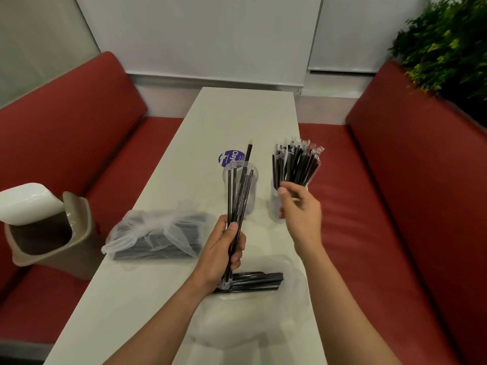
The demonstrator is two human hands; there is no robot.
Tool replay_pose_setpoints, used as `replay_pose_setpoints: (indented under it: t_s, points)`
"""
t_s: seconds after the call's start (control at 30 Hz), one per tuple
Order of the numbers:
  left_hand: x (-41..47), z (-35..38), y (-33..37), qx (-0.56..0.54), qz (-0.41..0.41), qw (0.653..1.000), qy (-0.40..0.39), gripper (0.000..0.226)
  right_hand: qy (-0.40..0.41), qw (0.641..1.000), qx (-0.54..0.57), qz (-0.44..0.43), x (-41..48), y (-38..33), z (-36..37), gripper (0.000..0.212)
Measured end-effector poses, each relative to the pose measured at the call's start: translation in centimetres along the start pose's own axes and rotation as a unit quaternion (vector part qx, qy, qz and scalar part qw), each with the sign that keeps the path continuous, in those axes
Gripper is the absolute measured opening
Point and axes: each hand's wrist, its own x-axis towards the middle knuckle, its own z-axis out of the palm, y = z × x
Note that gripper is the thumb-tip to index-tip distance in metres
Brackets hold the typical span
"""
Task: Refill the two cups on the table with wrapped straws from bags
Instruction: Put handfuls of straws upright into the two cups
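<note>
the left hand (224,248) has its fingers closed round a small bunch of wrapped straws (238,204), held upright just in front of the near-empty cup (241,191). the right hand (300,209) hangs with fingers loosely spread, holding nothing, touching or just short of the full cup (290,204) right of the near-empty one. likely risks: the light near-empty cup tips if the bunch enters at a slant, or the right hand knocks the packed straws out. the full cup stands close to the table (237,114) edge, so a nudge could send it onto the red seat (355,206). beyond the near-empty cup the table is bare; left of it a straw bag (158,233) lies, nearer the person an opened bag (250,280).
</note>
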Motion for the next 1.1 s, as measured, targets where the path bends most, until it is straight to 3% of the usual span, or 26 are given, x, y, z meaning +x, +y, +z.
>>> replay_pose_setpoints:
  t_s: [0.1, 0.2, 0.4, 0.57, 0.7, 0.9, 1.1]
  points:
    - [-0.8, 0.3, 0.2, -0.001, 0.003, 1.000, -0.012, 0.027, -0.172, 0.978, 0.102, 0.064, -1.6, -1.9, 1.1, 0.031]
    - [-1.1, 0.4, 0.3, 0.022, 0.010, 0.999, -0.021, 0.024, -0.230, 0.968, 0.088, 0.052, -2.2, -2.9, 1.7, 0.022]
    - [-2.1, 0.3, 0.5, 0.068, 0.008, 0.998, 0.000, 0.030, -0.243, 0.968, 0.060, 0.029, -3.9, -3.8, 1.3, 0.004]
    - [-2.7, 0.8, 0.5, 0.098, 0.000, 0.995, -0.005, 0.038, -0.244, 0.970, 0.011, 0.022, -4.5, -4.2, 0.5, 0.009]
    - [-3.0, 1.4, 0.3, 0.060, -0.008, 0.998, -0.029, 0.027, -0.221, 0.975, -0.007, 0.023, -4.6, -4.1, -0.1, 0.019]
    - [-3.1, 1.6, -0.1, 0.028, -0.017, 0.997, -0.068, 0.019, -0.213, 0.976, 0.013, 0.036, -4.5, -3.4, -1.2, 0.011]
    - [-3.0, 2.7, -0.8, 0.019, -0.030, 0.999, -0.030, 0.020, -0.181, 0.982, -0.032, 0.039, -4.0, -2.7, -1.5, 0.013]
